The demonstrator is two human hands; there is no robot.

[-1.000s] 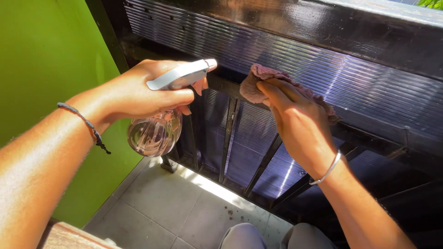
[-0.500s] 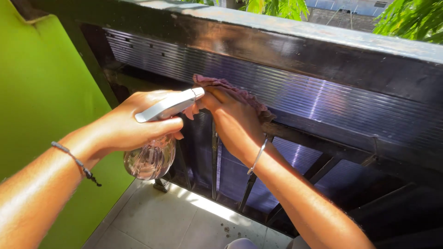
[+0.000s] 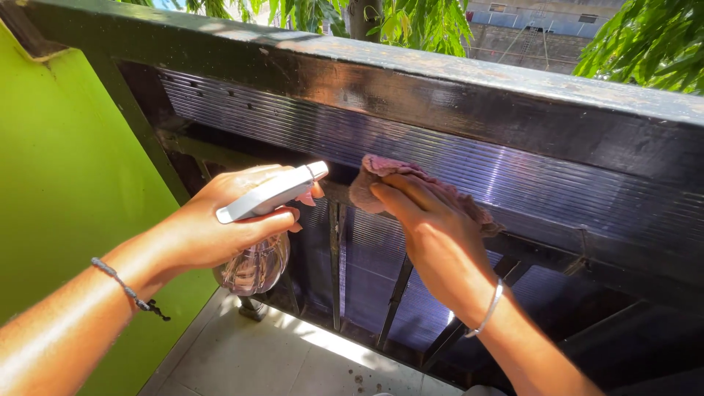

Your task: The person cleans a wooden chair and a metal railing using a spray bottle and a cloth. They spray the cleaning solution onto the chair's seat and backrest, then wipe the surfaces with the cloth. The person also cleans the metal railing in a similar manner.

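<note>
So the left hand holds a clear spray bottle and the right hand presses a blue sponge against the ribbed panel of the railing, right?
Not quite. The head view shows the right hand pressing a pinkish cloth, not a blue sponge, against the ribbed panel of the railing. The rest holds: the left hand holds a clear spray bottle.

Both hands (image 3: pixel 220 227) (image 3: pixel 433 242) outstretched, fingers curled.

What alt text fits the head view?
The right hand presses a pinkish cloth against a dark ribbed panel of a black railing, while the left hand holds a clear spray bottle beside a green wall.
</note>
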